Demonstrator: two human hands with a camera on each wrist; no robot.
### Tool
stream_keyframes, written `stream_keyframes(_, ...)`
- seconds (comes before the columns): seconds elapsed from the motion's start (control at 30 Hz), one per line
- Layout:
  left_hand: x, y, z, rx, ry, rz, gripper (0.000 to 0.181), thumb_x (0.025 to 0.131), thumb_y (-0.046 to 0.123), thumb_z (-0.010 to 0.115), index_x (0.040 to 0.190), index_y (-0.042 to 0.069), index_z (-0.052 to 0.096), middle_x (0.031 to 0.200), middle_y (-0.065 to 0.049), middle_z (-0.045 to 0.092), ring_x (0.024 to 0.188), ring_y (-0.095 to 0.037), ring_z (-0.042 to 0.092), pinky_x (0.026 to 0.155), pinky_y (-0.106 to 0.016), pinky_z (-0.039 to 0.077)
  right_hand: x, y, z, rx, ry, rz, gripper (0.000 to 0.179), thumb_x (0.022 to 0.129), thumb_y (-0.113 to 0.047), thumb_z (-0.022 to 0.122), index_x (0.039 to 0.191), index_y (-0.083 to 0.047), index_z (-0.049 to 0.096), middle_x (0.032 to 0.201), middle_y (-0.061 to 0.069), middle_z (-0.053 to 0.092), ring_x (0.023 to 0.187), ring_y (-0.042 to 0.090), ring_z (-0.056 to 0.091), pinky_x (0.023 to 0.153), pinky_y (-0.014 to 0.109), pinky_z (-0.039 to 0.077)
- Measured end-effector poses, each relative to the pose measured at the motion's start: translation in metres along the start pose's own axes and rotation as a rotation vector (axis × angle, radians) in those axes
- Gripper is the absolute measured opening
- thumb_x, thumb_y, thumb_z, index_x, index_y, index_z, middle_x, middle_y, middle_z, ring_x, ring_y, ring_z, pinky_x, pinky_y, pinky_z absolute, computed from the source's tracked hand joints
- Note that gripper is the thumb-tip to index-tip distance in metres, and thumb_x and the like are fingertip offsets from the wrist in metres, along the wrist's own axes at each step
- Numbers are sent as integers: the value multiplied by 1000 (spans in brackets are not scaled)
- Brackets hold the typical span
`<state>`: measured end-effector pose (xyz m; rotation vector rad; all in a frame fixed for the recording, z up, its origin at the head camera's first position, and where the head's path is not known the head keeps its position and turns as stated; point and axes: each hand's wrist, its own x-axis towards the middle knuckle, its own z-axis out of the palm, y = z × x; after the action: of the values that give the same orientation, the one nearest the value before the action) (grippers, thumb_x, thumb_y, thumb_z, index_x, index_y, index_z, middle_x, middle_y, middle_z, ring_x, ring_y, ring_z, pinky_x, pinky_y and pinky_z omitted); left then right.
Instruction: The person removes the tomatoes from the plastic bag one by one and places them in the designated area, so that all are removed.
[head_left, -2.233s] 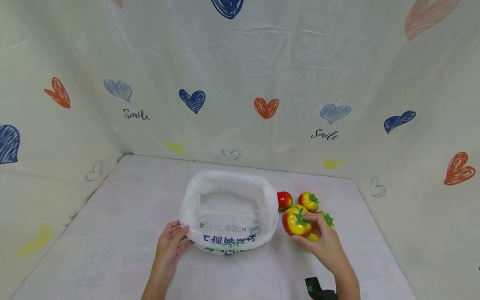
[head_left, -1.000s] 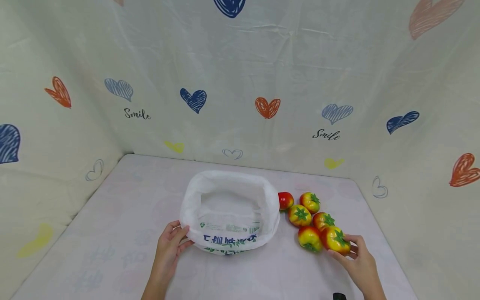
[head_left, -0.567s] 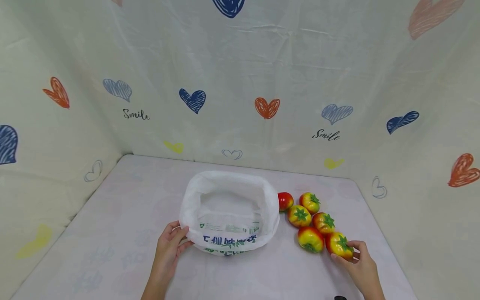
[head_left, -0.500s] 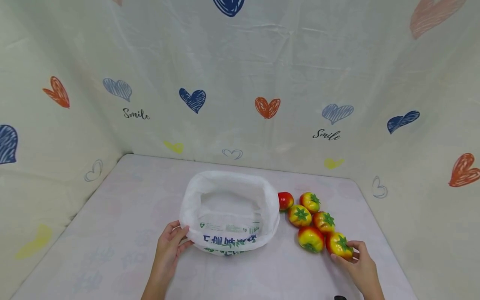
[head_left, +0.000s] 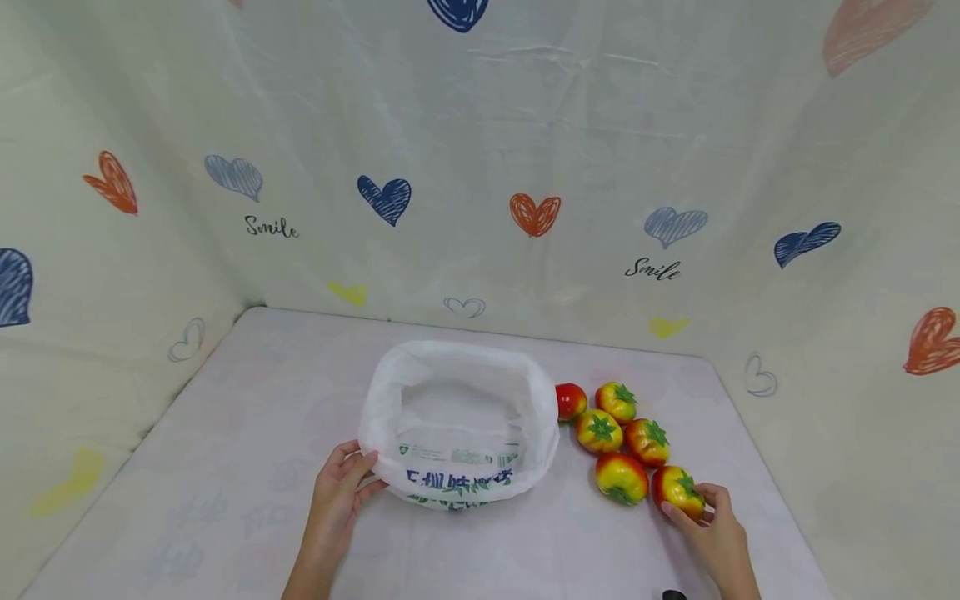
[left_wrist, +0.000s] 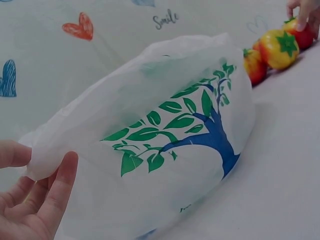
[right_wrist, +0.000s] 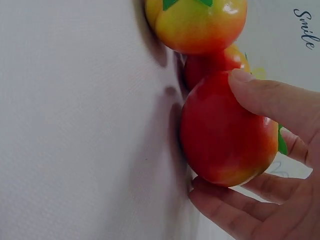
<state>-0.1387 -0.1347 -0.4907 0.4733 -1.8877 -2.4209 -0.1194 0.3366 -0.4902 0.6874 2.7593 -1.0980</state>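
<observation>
A white plastic bag (head_left: 457,496) printed with a blue and green tree stands wide-mouthed on the table, its rim folded outward. In the head view, my left hand (head_left: 336,492) pinches the bag's near left rim between thumb and fingers. My right hand (head_left: 716,533) holds a shiny red-and-yellow tomato (right_wrist: 227,132) with a green leafy top, thumb on one side and fingers on the other. That tomato sits at or just above the table, at the front right of the group. Several similar tomatoes (head_left: 622,479) lie between it and the bag; one red tomato (head_left: 571,402) is partly hidden by the bag.
The pale table (head_left: 300,358) meets a white cloth backdrop (head_left: 465,267) with printed hearts at the back and both sides. A small black object (head_left: 674,595) shows at the bottom edge, beside the right forearm.
My right hand has carried its tomato from over the group, close to the bag, rightward and toward me, then lowered it beside the others. My left hand stays on the rim.
</observation>
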Motion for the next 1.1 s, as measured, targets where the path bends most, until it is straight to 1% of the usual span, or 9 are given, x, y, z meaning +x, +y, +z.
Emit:
stream_keyframes(0.13,-7,11,6,25,20,-43,46,83,33,64,117,9,42,98,4,60,83,-10,61,72,-26,56,2,1,1,-14,-35,74,98,76,-73,43,131,3,18,128,38,34,113,47,41,95,55,40)
stream_keyframes(0.27,-11,21,10,43,28,-96,46,86,29,61,121,8,39,97,6,60,83,-8,60,75,-24,55,2,4,3,-30,-25,75,99,77,-75,34,133,5,20,129,37,37,115,47,42,93,55,41)
stream_keyframes(0.6,-13,26,9,55,19,-119,46,88,28,59,122,7,38,95,8,59,83,-7,59,75,-24,55,-1,6,9,-2,51,25,87,85,-65,33,136,5,20,129,35,38,114,45,43,96,55,38)
stream_keyframes(0.73,-9,15,4,52,11,-75,52,86,34,60,123,6,38,102,3,57,86,-9,59,75,-25,55,-2,12,6,-18,92,1,81,87,-62,35,135,2,25,130,29,41,111,41,47,88,46,47)
stream_keyframes(0.8,-3,5,-1,57,19,-68,60,81,44,63,124,10,39,107,1,55,88,-10,59,76,-25,55,-3,16,2,-14,94,-3,79,87,-61,38,135,1,27,131,27,40,112,39,46,87,45,48)
stream_keyframes(0.87,5,-7,-7,59,30,-72,70,74,54,65,125,14,39,114,-2,53,92,-12,59,77,-26,55,-6,17,-2,-50,139,-2,77,85,-63,39,133,-2,32,129,23,44,109,34,48,77,34,53)
stream_keyframes(0.97,17,-21,-18,63,43,-73,79,66,60,68,127,18,39,121,-4,49,97,-15,58,79,-28,55,-15,9,-13,-24,150,-22,69,88,-55,42,131,-2,36,130,24,44,112,36,46,87,44,49)
stream_keyframes(1.03,22,-25,-25,60,39,-41,76,69,55,68,128,17,40,123,-5,48,99,-16,57,79,-29,55,-24,-2,-19,-39,176,-41,61,90,-51,42,129,-3,40,128,23,47,112,36,48,86,46,49)
stream_keyframes(1.1,23,-23,-31,69,30,12,66,76,47,67,128,14,42,122,-4,50,99,-14,58,78,-27,54,-32,-17,-25,-15,148,-67,57,92,-45,42,130,-3,40,129,25,44,116,41,44,92,56,39)
